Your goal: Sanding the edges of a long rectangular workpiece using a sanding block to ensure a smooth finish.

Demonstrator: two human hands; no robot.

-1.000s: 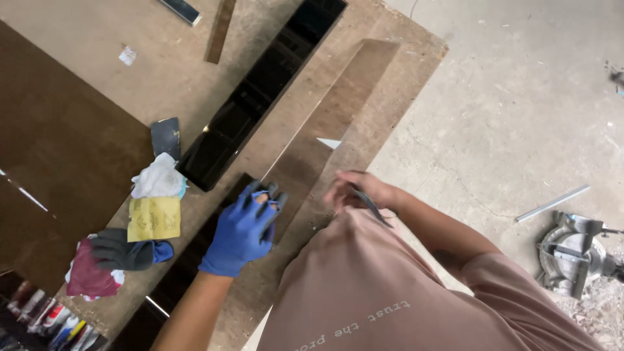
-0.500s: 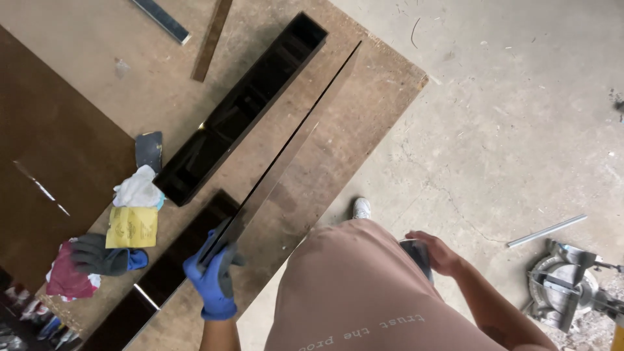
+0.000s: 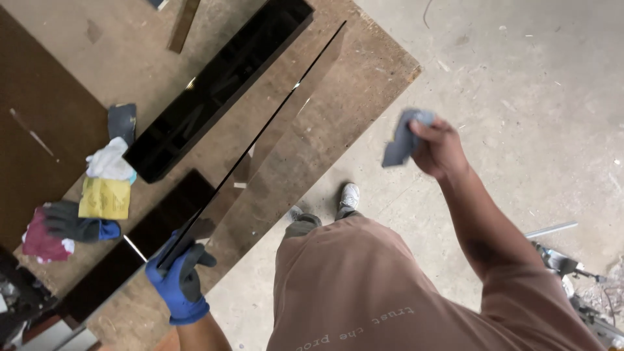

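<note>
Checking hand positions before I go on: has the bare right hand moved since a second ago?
Yes. The right hand was on the dark panel over the workbench; it is now out beyond the bench's edge, over the concrete floor, gripping a grey cloth.

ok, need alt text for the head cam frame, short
Seen from above, a person's blue-gloved left hand tilts a long dark glass panel up on edge over a wooden workbench, while the bare right hand holds a grey cloth out over the concrete floor. A long black box, rags and a spare glove lie on the bench.
</note>
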